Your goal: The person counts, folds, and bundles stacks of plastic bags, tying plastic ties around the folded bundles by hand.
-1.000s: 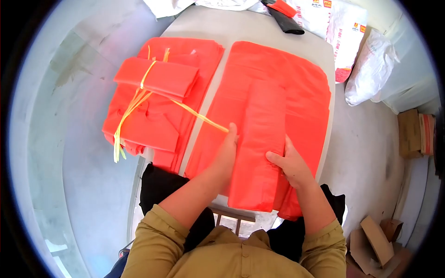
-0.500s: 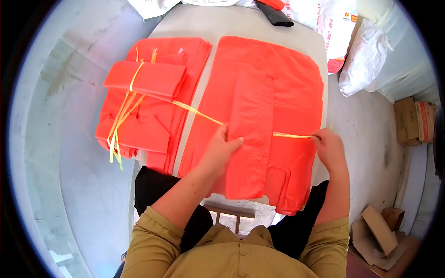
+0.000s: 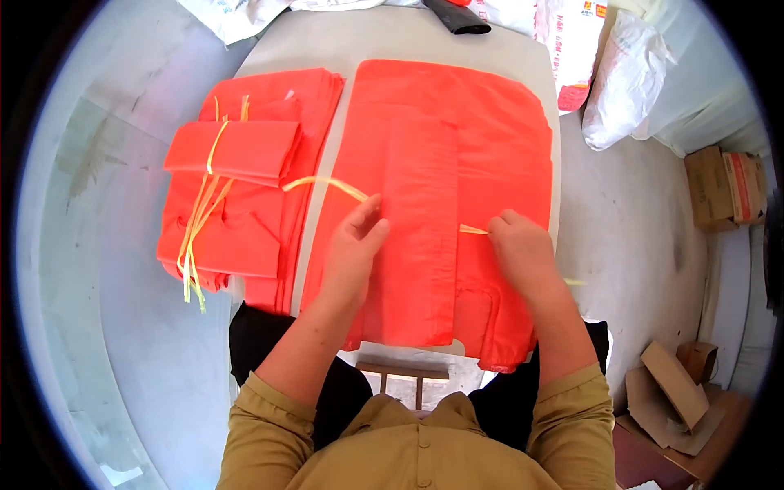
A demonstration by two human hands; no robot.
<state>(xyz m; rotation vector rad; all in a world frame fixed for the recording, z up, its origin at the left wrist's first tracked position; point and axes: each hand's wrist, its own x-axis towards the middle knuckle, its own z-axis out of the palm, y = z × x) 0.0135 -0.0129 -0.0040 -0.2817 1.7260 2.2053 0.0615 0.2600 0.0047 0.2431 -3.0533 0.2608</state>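
A folded stack of red plastic bags (image 3: 420, 237) lies lengthwise on a wider pile of red bags (image 3: 506, 139). A yellow strap (image 3: 331, 181) runs beneath the folded stack and shows on both sides. At the stack's left edge is my left hand (image 3: 351, 245), thumb and forefinger apart, fingertips by the strap. My right hand (image 3: 523, 249) is closed on the strap just right of the stack, its loose tail sticking out past the wrist. To the left, a bundle of red bags (image 3: 237, 147) tied with yellow strap rests on another red pile (image 3: 314, 106).
The piles lie on a pale table (image 3: 359, 37). A black tube-like object (image 3: 457, 16) and white printed sacks (image 3: 567, 49) are at the far edge. A white plastic sack (image 3: 625, 82) stands right, with cardboard boxes (image 3: 714, 188) and opened cardboard (image 3: 670, 400) beyond.
My right hand has moved left along the strap, closer to the folded stack. My left hand has come off the stack's top to its left edge. The strap's left part now arches up, slacker.
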